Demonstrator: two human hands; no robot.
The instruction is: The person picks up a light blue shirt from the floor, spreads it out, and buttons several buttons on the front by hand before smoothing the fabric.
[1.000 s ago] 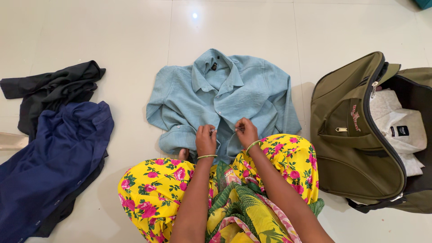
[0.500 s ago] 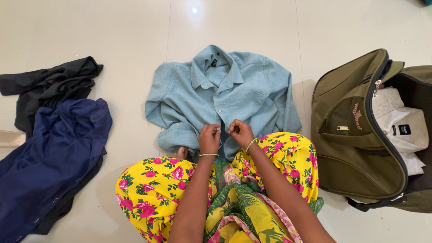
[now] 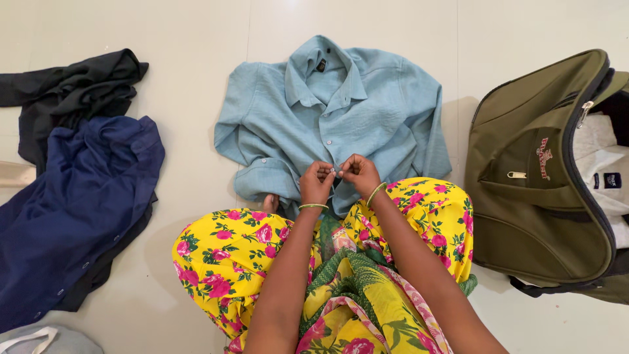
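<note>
A light blue button-up shirt (image 3: 341, 111) lies face up on the pale tiled floor, collar away from me. My left hand (image 3: 316, 183) and my right hand (image 3: 359, 174) meet at its front placket near the hem. Both pinch the fabric edges around a small button, fingertips almost touching. Thin bangles ring both wrists. My knees, in a yellow garment with pink flowers (image 3: 249, 255), sit just under the shirt's lower edge, and a bare toe shows beside the left cuff.
A dark blue shirt (image 3: 78, 203) lies over a black garment (image 3: 72, 92) at the left. An open olive-green duffel bag (image 3: 537, 190) stands at the right with a folded white shirt (image 3: 606, 170) inside. A grey bag corner (image 3: 39, 339) shows at the bottom left.
My hands have come closer together on the shirt's placket. The camera has shifted, so the shirt and bag sit higher and further right in view.
</note>
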